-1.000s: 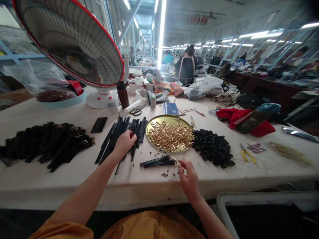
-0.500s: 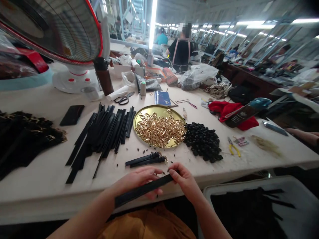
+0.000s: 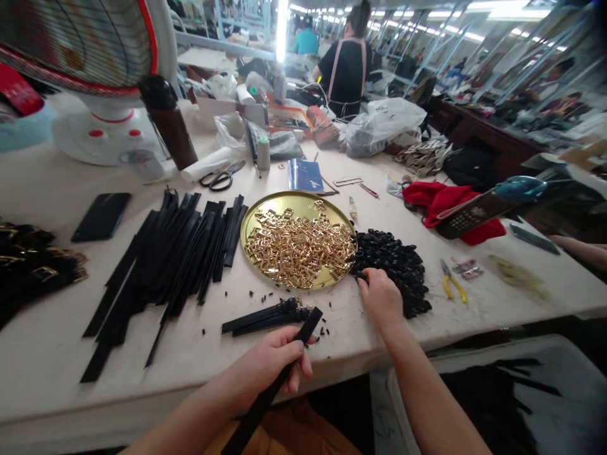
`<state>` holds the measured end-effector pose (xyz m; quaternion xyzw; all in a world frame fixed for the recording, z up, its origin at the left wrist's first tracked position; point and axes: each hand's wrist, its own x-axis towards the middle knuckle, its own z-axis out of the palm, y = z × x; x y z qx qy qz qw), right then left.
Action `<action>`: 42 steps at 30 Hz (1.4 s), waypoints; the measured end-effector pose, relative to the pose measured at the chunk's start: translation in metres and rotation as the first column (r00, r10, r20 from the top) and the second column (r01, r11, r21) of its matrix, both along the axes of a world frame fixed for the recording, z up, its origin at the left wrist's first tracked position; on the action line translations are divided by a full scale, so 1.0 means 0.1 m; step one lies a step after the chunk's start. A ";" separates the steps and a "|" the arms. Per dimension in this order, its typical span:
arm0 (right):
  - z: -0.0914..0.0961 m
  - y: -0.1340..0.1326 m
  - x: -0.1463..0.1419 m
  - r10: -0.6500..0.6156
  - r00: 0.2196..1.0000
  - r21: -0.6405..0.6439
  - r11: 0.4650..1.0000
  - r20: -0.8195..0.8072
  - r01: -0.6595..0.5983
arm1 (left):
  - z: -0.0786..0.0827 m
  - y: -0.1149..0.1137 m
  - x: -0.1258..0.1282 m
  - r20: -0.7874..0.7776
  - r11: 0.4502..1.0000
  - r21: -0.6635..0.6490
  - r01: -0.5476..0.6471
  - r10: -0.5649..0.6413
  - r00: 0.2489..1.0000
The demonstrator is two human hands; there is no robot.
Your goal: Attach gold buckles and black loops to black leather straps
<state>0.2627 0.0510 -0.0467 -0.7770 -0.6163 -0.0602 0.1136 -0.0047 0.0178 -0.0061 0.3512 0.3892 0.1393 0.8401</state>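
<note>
Grips black strap (image 3: 307,321) in closed left hand (image 3: 277,360) alone; has shifted right hand (image 3: 382,297), half-curled, onto black loops (image 3: 398,259), with grasp unclear.

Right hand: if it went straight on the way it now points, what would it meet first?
The pile of black pieces: the right hand has its fingers at the pile's near left edge, perhaps touching. The gold tray lies just left of that line.

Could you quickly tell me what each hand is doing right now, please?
Left hand: closed around a black strap.
Right hand: resting on the pile of black pieces; whether it grips one cannot be told.
</note>
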 end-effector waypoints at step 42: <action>0.20 -1.21 -1.17 -0.105 -0.055 -0.101 0.992 -0.993 -0.077 | 0.18 -0.42 -0.16 -0.428 0.728 0.561 0.393 -0.151 0.891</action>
